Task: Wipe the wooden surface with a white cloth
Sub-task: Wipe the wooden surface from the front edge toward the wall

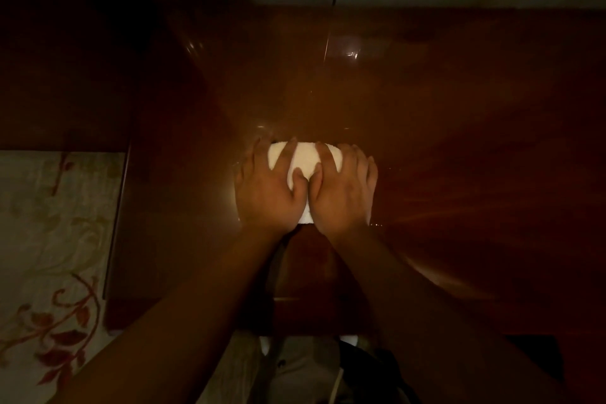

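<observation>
Both the left hand (267, 192) and right hand (341, 193) press flat, fingers spread, on the folded white cloth (303, 159); soft, probably glides easily over the glossy wooden surface (426, 128).

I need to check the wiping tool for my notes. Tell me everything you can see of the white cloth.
The white folded cloth looks soft and towel-like, bunched into a compact pad. It lies flat on the glossy reddish-brown wooden surface, mostly covered. The left hand and right hand press on it side by side, fingers spread, thumbs meeting. Only strips between fingers and a bit near the wrists show.
</observation>
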